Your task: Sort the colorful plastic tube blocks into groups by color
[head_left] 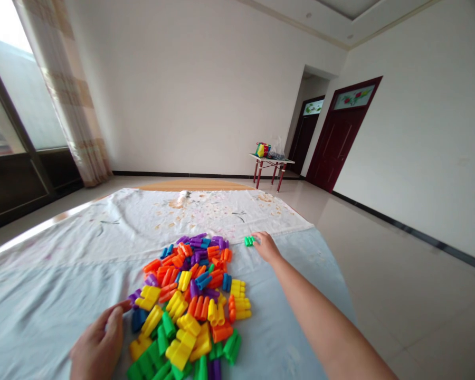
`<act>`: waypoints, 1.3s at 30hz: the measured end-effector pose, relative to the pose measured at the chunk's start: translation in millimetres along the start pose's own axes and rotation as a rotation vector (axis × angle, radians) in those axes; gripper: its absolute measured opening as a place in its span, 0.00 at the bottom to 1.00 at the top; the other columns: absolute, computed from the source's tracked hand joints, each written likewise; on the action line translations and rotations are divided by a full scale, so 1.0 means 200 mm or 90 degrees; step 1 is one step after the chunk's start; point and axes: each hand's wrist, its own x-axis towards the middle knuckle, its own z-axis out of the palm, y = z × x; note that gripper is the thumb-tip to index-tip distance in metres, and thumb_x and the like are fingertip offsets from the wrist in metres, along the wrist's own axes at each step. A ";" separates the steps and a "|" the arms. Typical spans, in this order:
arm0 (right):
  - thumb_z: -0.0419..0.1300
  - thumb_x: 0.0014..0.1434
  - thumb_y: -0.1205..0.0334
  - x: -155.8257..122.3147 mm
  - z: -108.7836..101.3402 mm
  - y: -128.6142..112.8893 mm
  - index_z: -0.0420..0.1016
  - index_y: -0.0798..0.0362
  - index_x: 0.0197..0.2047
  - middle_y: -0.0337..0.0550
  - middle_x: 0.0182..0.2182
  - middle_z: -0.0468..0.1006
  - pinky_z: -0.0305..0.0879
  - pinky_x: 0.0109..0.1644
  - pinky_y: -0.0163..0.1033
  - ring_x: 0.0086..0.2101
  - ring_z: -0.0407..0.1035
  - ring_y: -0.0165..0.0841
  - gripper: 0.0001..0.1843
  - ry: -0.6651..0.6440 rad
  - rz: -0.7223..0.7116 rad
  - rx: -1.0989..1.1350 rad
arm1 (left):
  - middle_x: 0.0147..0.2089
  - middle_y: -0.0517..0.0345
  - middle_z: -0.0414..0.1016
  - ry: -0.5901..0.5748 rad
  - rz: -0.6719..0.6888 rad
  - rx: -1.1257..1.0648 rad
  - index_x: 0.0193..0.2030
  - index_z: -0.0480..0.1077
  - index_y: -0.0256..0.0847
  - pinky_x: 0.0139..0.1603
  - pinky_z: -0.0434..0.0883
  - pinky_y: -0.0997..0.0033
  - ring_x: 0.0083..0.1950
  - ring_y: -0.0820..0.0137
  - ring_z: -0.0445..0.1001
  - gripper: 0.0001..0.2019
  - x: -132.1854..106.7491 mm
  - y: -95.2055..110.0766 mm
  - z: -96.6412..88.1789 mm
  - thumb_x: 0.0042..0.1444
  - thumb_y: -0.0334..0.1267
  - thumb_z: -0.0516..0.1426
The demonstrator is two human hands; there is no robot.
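A heap of plastic building blocks in orange, yellow, green, purple and blue lies on a pale cloth spread on the floor. My right hand reaches far out past the heap's right side, its fingers closed on a small green block that rests on the cloth. My left hand lies near the bottom left, fingers spread, fingertips touching a purple block at the heap's left edge.
A small red-legged table with colourful items and a bag stands by the far wall. Two dark red doors are at the right. A curtain and window fill the left. Tiled floor runs right of the cloth.
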 end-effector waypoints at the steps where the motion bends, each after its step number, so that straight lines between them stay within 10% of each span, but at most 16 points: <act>1: 0.56 0.52 0.72 -0.03 -0.02 -0.02 0.77 0.52 0.44 0.47 0.44 0.76 0.63 0.55 0.43 0.47 0.70 0.37 0.17 -0.001 -0.009 0.012 | 0.35 0.54 0.80 -0.007 -0.005 -0.012 0.38 0.77 0.45 0.43 0.70 0.60 0.43 0.57 0.76 0.24 -0.01 0.01 0.00 0.52 0.54 0.45; 12: 0.54 0.58 0.62 -0.53 0.04 -0.24 0.78 0.53 0.40 0.46 0.37 0.79 0.69 0.44 0.40 0.39 0.73 0.36 0.12 -0.078 -0.071 0.165 | 0.35 0.52 0.80 -0.032 -0.004 0.006 0.38 0.77 0.43 0.40 0.68 0.64 0.40 0.60 0.75 0.22 -0.05 0.10 -0.03 0.52 0.50 0.46; 27: 0.64 0.48 0.65 -0.55 -0.01 -0.27 0.76 0.52 0.47 0.42 0.39 0.77 0.68 0.41 0.38 0.37 0.71 0.33 0.20 -0.292 -0.092 0.253 | 0.38 0.50 0.79 -0.043 -0.017 0.053 0.41 0.76 0.43 0.40 0.67 0.65 0.42 0.60 0.74 0.22 -0.05 0.13 -0.03 0.54 0.47 0.44; 39: 0.54 0.56 0.63 -0.51 -0.03 -0.20 0.74 0.52 0.50 0.46 0.46 0.77 0.68 0.47 0.43 0.45 0.72 0.36 0.18 -0.267 -0.037 0.376 | 0.43 0.44 0.78 -0.087 -0.047 0.089 0.46 0.75 0.40 0.43 0.67 0.63 0.47 0.55 0.73 0.25 -0.05 0.17 -0.07 0.56 0.48 0.43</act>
